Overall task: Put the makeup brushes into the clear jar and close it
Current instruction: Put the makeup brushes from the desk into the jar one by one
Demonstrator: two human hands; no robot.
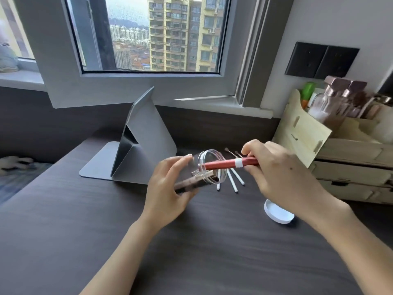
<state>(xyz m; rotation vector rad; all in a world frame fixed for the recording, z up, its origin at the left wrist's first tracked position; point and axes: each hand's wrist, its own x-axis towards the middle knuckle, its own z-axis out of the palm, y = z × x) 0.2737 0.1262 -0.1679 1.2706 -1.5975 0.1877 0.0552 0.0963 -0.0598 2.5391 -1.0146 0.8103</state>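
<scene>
**Red brush going into the tilted jar**

From the head camera, the left hand [170, 188] has its fingers [180, 159] wrapped round the body of the clear jar [204, 169], holding it tipped on its side above the table [85, 231], mouth turned toward the other hand. At least one brownish brush [202, 174] already lies inside. The right hand [282, 177] pinches a red-handled brush [229, 163] near its far end, fingers closed on it, and the handle's tip sits at the jar's rim, just past the left fingertips.

This looks like the loading step, partway done. Below the jar mouth, three white-handled brushes [231, 182] lie loose on the table, and the white lid [278, 212] rests under the right wrist.

Next, I'd judge, the red brush needs sliding fully in and releasing, without nudging the brush inside out.
</scene>
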